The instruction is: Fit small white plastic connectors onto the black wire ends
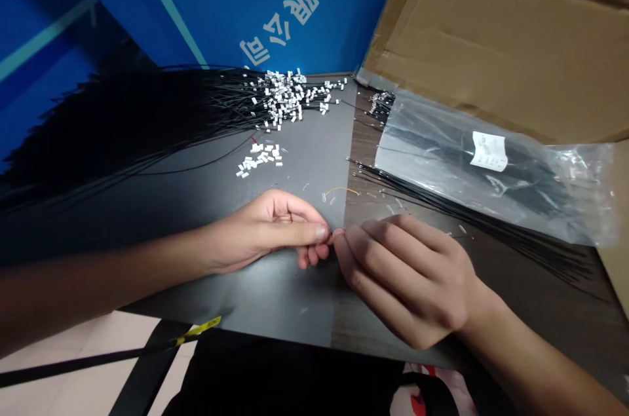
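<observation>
Thumb and forefinger of the left hand [275, 229] press together, palm turned inward, resting on the grey mat [275, 291]; the right hand [407, 272] shows its back to the camera, fingers curled toward the left one; the two hands touch at the tips and both are pinched shut on a tiny piece [335, 233], too small to name, held right between them just above the mat's edge; under the right hand the bare wood of the desk [363, 331] shows; just beyond the hands lies a short yellow wire [341, 191], curved, with a few clear bits scattered around it; farther beyond the left hand sits a small cluster of white connectors [260, 160], and past that a large heap of white connectors [285, 98] on the ends of a black wire bundle [122, 121] that fans out to the far left of the left hand; beyond and to the right of the right hand a clear plastic bag [491, 167] with a white label holds more black wires; loose black wires [466, 223] run out from beneath it, near the right hand's knuckles; behind the bag stands a cardboard box [491, 29]; behind the heap, a blue panel [221, 3] with white lettering
</observation>
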Available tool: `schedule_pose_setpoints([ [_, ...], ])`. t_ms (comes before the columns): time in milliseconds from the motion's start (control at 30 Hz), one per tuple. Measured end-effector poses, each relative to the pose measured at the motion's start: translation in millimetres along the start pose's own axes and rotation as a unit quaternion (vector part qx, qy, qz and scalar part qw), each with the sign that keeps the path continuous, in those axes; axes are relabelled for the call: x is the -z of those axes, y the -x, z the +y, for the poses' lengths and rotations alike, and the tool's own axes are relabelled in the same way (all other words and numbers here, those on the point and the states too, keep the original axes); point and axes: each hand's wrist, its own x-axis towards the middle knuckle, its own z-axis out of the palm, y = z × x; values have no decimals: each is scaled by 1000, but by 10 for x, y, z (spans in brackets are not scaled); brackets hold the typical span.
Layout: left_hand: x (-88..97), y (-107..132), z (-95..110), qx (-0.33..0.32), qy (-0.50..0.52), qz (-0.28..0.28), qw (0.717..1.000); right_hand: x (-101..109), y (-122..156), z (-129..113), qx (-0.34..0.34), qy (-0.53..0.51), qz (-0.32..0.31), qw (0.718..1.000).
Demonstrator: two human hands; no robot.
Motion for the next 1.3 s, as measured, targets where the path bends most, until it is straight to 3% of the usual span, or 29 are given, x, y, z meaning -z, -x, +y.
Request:
schedule_pose_setpoints([
  [100, 14, 15, -5, -17, -28, 13, 999, -51, 23, -30, -37, -34, 16, 999],
  [200, 26, 17, 7, -56, -84, 46, 994, -101, 15, -72, -178, -130, 54, 974],
  [300, 26, 13, 24, -127, -166, 94, 973, -113, -31, -95, -344, -274, 60, 896],
  [433, 10, 8, 24, -215, -258, 138, 932, -103, -84, -73, -465, -387, -15, 796],
  [500, 2, 6, 17, -226, -279, 142, 922, -107, -87, -56, -489, -421, -34, 763],
  [567, -1, 5, 12, -223, -284, 140, 922, -115, -78, -43, -497, -436, -37, 750],
  [633, 2, 5, 11, -215, -274, 136, 928, -120, -66, -36, -491, -425, -36, 760],
  [767, 19, 2, 16, -153, -219, 105, 958, -113, -66, -45, -457, -377, -17, 805],
  [867, 19, -3, 2, -126, -190, 96, 969, -106, -91, -80, -458, -377, 5, 805],
  [1000, -24, 1, -30, -121, -166, 101, 973, -113, -119, -122, -501, -414, 12, 760],
  [1167, -57, 1, -34, -112, -125, 96, 981, -115, -134, -110, -533, -503, 47, 679],
  [1300, -37, -12, -40, -114, -117, 102, 981, -110, -140, -117, -547, -527, 38, 649],
])
